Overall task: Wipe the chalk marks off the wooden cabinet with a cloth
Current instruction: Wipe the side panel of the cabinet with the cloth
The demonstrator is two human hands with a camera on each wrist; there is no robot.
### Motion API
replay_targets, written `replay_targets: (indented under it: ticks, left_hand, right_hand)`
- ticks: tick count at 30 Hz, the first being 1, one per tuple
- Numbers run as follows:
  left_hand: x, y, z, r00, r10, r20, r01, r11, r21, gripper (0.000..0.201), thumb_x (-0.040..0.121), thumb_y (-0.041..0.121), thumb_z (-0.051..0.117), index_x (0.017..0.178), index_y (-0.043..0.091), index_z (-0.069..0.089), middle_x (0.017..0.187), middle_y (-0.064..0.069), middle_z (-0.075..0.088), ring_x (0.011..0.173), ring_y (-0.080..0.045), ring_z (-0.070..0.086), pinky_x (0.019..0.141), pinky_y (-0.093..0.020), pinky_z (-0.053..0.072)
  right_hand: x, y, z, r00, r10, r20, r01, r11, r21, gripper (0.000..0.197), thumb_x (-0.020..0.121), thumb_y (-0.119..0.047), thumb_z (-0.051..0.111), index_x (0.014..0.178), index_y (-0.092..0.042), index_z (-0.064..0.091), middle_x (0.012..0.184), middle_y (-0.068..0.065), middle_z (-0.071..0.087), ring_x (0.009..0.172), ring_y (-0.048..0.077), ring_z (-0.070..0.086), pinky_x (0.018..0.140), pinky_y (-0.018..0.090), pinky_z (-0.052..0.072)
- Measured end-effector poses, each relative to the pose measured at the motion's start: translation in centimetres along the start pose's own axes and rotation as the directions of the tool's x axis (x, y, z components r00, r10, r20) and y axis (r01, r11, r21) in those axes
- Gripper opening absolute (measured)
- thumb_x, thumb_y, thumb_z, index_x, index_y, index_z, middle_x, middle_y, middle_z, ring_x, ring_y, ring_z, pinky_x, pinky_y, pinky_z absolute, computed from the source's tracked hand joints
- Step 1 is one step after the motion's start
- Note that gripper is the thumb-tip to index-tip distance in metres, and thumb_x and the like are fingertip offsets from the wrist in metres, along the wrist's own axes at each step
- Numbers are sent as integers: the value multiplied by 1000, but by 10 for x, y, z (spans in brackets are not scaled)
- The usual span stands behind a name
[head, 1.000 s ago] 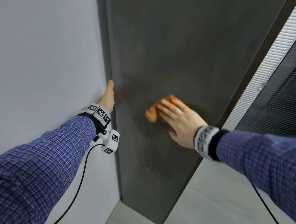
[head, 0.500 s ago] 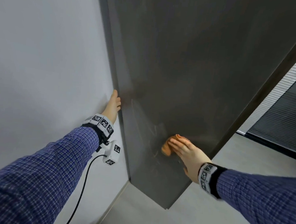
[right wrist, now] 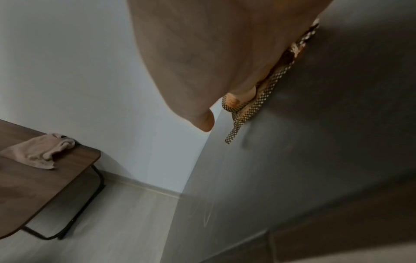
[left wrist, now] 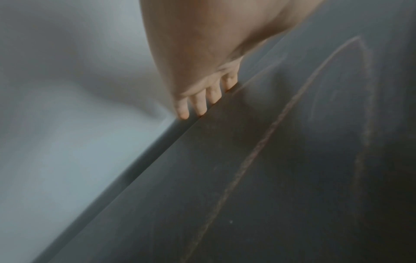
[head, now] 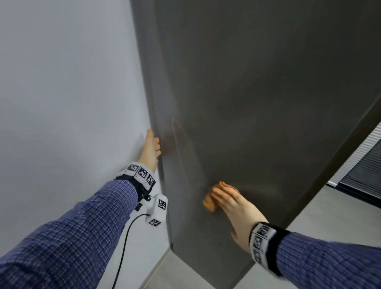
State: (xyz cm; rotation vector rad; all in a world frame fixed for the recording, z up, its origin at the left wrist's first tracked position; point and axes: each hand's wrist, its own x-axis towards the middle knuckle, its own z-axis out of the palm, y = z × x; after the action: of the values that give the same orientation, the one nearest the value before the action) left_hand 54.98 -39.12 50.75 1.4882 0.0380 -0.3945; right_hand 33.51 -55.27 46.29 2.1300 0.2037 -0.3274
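The cabinet (head: 266, 104) is a tall dark grey panel standing against a pale wall. My right hand (head: 228, 203) presses an orange cloth (head: 209, 201) flat against the panel's lower part, fingers straight. The right wrist view shows the cloth (right wrist: 254, 106) as checked mesh squeezed between palm and panel. My left hand (head: 150, 150) rests on the cabinet's left edge, and the fingertips (left wrist: 198, 106) touch that edge. A faint chalk arc (head: 177, 136) runs just right of the left hand. The left wrist view shows it as a long chalk line (left wrist: 258, 151). Faint scratchy marks (right wrist: 207, 213) lie lower on the panel.
A brown table (right wrist: 45, 178) on dark metal legs stands by the wall to the left, with a beige rag (right wrist: 38, 151) lying on it. Pale floor (head: 314, 232) lies below the cabinet. Dark window blinds (head: 372, 170) are at the right.
My right hand has slid the cloth down the panel from its middle towards its lower part. The left hand has stayed on the cabinet's edge.
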Motion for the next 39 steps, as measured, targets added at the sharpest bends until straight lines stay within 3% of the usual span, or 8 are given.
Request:
replay_targets:
  ticks: [4,10,16,20,26,30,36,39]
  left_hand:
    - [-2,-18,-6,999,3,34,-1,998,-58,71,105,59,13,157,14,33,163,-8,32,149,-24,32,122,-41,18]
    - [3,-5,-8,999,1,32,5,982,-187,78,105,61,19,147,2,45,155,-23,41,144,-39,37,120,-45,27]
    - [18,-66,-14,992,111,59,-100,981,-169,69,103,65,11,138,23,53,129,5,58,127,-12,51,112,-31,27]
    - [36,-95,-23,990,125,69,-110,976,-186,80,101,69,11,148,16,48,153,-4,46,144,-21,39,121,-38,20]
    - [48,-105,-29,986,161,39,-149,965,-216,85,101,67,12,142,6,53,147,-10,53,137,-28,47,116,-40,24]
    - [57,-124,-31,981,189,54,-174,961,-213,85,101,68,10,148,8,47,151,-13,48,141,-29,43,122,-44,22]
    - [79,-205,-33,983,164,87,-145,971,-191,86,99,71,6,147,13,48,138,-9,60,115,-20,59,88,-30,43]
    - [95,-246,-31,982,172,82,-154,971,-182,87,99,71,10,150,10,45,152,-10,48,134,-25,48,113,-40,35]
  right_hand:
    - [12,32,-36,979,87,-186,-65,990,123,90,93,-57,33,149,-2,-12,163,15,-6,149,32,-13,105,55,-33]
    - [61,126,-137,814,302,-496,-231,952,200,86,87,-57,40,153,-4,23,162,16,11,150,33,-3,120,50,-7]
    - [92,-4,-55,923,200,-330,-139,970,198,91,88,-56,40,153,1,12,162,16,9,149,33,-6,114,53,-21]
    - [98,-48,-24,957,140,-253,-109,985,133,87,92,-53,39,154,-1,6,163,15,3,149,30,-9,103,49,-35]
    - [131,65,-132,689,473,-549,-340,880,331,77,87,-50,45,150,-8,34,160,13,24,149,32,9,119,50,-4]
    - [150,56,-125,622,488,-612,-365,873,324,86,83,-58,43,151,-6,33,161,13,19,149,34,4,119,53,-2]
    - [176,-96,-5,773,328,-543,-271,945,183,89,88,-62,33,154,-7,14,163,15,7,149,37,-7,115,57,-13]
    - [178,-182,62,851,282,-442,-194,953,233,87,91,-59,32,145,-2,-7,163,17,2,148,36,-12,110,58,-25]
